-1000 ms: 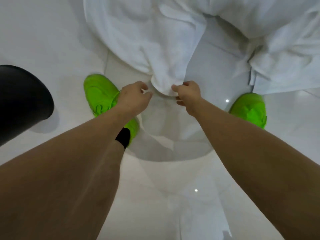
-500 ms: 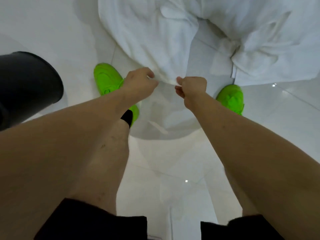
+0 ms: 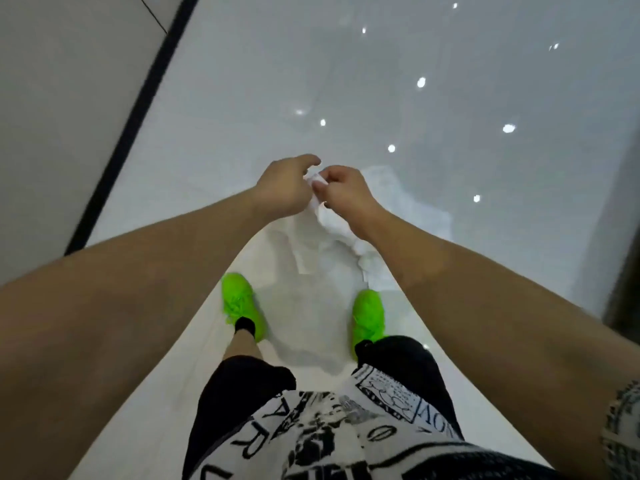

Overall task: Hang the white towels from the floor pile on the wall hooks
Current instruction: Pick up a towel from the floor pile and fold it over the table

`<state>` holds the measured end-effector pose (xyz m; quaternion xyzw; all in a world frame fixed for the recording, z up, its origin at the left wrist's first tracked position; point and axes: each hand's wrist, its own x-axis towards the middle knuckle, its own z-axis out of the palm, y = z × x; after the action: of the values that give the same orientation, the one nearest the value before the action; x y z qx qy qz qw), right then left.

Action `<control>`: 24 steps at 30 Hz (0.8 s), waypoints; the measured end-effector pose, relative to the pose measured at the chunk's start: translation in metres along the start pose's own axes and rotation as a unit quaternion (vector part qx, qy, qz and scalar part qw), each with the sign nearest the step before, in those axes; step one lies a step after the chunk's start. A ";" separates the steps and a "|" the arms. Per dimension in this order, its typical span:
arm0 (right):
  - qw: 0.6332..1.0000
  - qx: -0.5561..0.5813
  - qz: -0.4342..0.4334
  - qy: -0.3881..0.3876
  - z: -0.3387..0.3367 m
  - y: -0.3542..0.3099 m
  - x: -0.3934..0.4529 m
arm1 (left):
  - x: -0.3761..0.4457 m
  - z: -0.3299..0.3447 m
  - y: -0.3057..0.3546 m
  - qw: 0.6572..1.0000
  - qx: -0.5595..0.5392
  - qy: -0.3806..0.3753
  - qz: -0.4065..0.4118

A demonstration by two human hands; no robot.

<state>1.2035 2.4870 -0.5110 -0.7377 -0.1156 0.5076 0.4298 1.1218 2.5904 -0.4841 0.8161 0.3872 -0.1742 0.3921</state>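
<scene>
Glossy white floor (image 3: 450, 98) fills nearly everything around the person, throwing back small ceiling lights, with a grey wall (image 3: 62, 98) and its dark skirting strip off to the person's left. Up in front of the chest, the left hand (image 3: 282, 190) and right hand (image 3: 346, 194) sit almost touching, each pinching the top edge of one white towel (image 3: 322, 237); the left forefinger sticks out a little loose, the right hand is closed tighter on the cloth. From the hands the towel hangs down, its lower folds bunched above the floor just ahead of the green shoes (image 3: 242, 306). No hooks and no pile can be seen from here. I'd say the trouble ahead is that narrow grip: so little cloth is held that a quick swing toward the wall could pull it free. The trailing end is also close enough to the shoes to get stepped on when walking.
</scene>
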 end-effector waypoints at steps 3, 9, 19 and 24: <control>0.999 0.012 -0.033 -0.016 -0.058 -0.076 -0.053 | -0.041 -0.049 0.073 0.997 0.024 -0.013 0.077; 0.985 0.035 -0.153 0.072 -0.139 -0.201 -0.179 | -0.118 -0.128 0.200 0.973 -0.082 -0.038 0.213; 0.933 0.016 -0.270 0.239 -0.197 -0.176 -0.401 | -0.268 -0.137 0.337 0.881 -0.132 0.018 0.454; 0.893 0.056 -0.276 0.351 -0.215 -0.132 -0.492 | -0.329 -0.111 0.392 0.849 -0.202 0.011 0.489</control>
<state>1.1957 2.1570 -0.0671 -0.7811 -0.1278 0.0817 0.6057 1.2105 2.3595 -0.0229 0.8048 -0.0306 0.1308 0.5781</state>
